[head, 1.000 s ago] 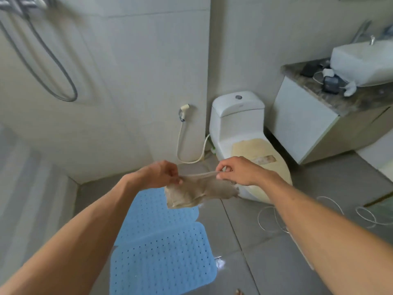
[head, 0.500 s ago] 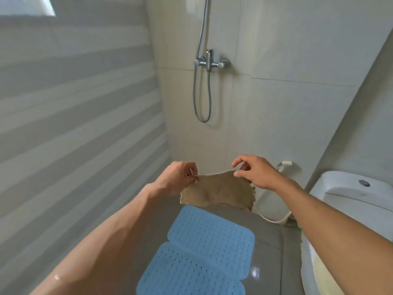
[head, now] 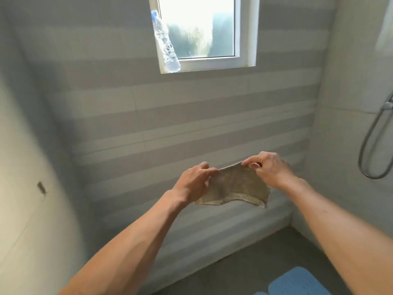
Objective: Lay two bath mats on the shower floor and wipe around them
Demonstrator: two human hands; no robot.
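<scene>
A thin beige-brown cloth (head: 236, 188) hangs in the air at chest height in front of the striped wall. My left hand (head: 194, 184) pinches its upper left edge and my right hand (head: 270, 169) pinches its upper right edge, stretching the top taut. A blue perforated bath mat (head: 297, 282) lies on the grey shower floor at the bottom right; only a corner of it shows, and a sliver of a second blue mat (head: 260, 293) peeks in beside it.
A white-framed window (head: 204, 33) sits high in the striped tile wall, with a clear plastic bottle (head: 165, 43) leaning on its sill. A grey shower hose (head: 374, 150) loops down the right wall. A plain wall stands on the left.
My view has swung left, from the toilet and sink past the shower tap to the window wall. Both hands kept hold of the cloth and spread it out flatter. The mats slid to the bottom right.
</scene>
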